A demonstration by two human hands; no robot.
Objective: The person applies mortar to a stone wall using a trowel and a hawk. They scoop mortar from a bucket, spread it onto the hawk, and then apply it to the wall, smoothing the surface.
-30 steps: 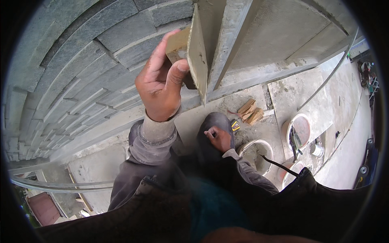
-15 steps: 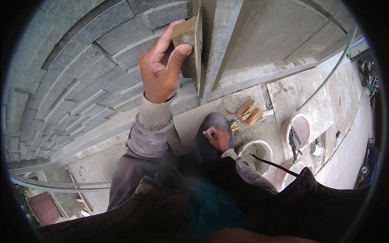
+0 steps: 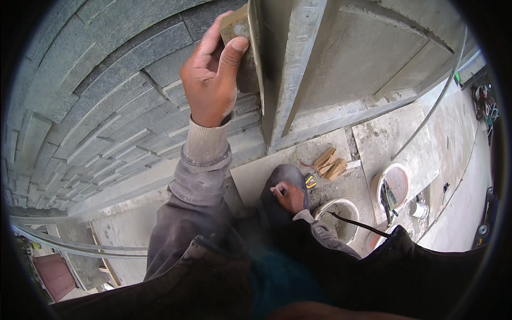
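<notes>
My left hand (image 3: pixel 210 88) is raised at the corner of the wall and gripped round the blocky handle of a hand float (image 3: pixel 234 22), thumb on the near side. The float's thin flat plate (image 3: pixel 257 58) stands on edge, facing the smooth grey side strip (image 3: pixel 276 58) of the wall; whether it touches cannot be made out. Low down, my right hand (image 3: pixel 290 198) rests on my bent knee (image 3: pixel 281 178). Its fingers are curled in, and nothing shows in them.
Stacked grey stone cladding (image 3: pixel 122 106) covers the wall at left. Right of the corner is a plastered panel (image 3: pixel 362 58). On the floor are wood pieces (image 3: pixel 330 164), a yellow tape measure (image 3: pixel 310 182), a bucket (image 3: pixel 349 205), another bucket holding tools (image 3: pixel 408 178), and a small can (image 3: pixel 420 209). A hose (image 3: pixel 426 109) hangs at right.
My left hand has slid the float a little upward along the wall corner. The view has shifted slightly. My right hand stays on the knee.
</notes>
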